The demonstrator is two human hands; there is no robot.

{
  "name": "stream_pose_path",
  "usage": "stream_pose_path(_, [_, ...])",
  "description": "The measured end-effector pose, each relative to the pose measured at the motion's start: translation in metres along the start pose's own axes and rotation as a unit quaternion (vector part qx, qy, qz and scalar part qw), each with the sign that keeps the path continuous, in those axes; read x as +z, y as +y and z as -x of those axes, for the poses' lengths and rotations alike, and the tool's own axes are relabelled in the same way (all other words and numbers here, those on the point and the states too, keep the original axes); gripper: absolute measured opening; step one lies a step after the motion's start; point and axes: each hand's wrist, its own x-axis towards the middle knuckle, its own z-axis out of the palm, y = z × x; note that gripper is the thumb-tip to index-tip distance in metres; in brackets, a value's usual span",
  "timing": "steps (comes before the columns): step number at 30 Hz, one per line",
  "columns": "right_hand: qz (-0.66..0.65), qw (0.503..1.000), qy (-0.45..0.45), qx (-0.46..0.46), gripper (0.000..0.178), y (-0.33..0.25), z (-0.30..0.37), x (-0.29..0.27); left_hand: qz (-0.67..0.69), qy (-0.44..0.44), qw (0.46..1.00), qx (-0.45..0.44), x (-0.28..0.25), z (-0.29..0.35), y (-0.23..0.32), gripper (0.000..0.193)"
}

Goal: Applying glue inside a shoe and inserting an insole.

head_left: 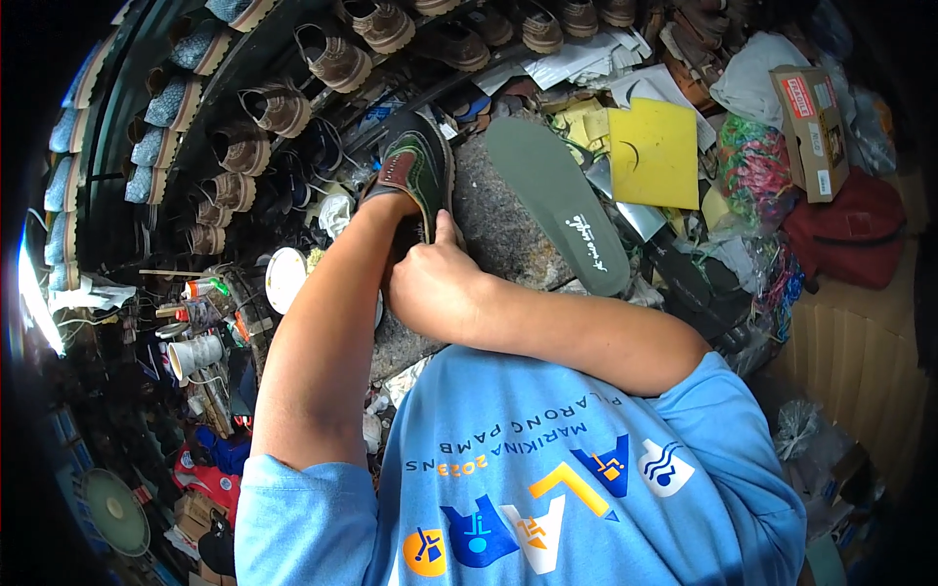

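Note:
A green and brown shoe (420,166) stands toe-up on a rough grey stone block (498,230). My left hand (386,210) reaches into the shoe's opening, mostly hidden inside it. My right hand (430,283) grips the shoe's heel edge with the thumb pressed against its side. A long green insole (562,200) lies flat on the block just to the right of the shoe, apart from both hands.
Rows of brown and blue shoes (278,103) fill curved racks at the upper left. Yellow foam sheet (653,151), paper scraps, a cardboard box (811,132) and a red bag (850,230) crowd the right. White tubs and glue bottles (195,352) sit lower left.

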Motion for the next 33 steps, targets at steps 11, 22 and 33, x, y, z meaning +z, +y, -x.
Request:
stream_pose_path(11, [0.008,0.999,-0.043,-0.011,0.017,0.0,-0.002,0.005,-0.058,-0.178,0.975,0.116,-0.131,-0.032,0.111,0.027])
stream_pose_path(22, [0.034,0.999,-0.008,-0.013,0.024,0.007,0.022,-0.002,-0.11,-0.311,0.929,0.169,-0.315,-0.002,0.292,0.021])
stream_pose_path(33, [0.101,0.993,-0.046,-0.043,0.016,-0.004,0.04,-0.01,0.223,-0.141,0.964,-0.033,-0.419,0.087,0.299,0.028])
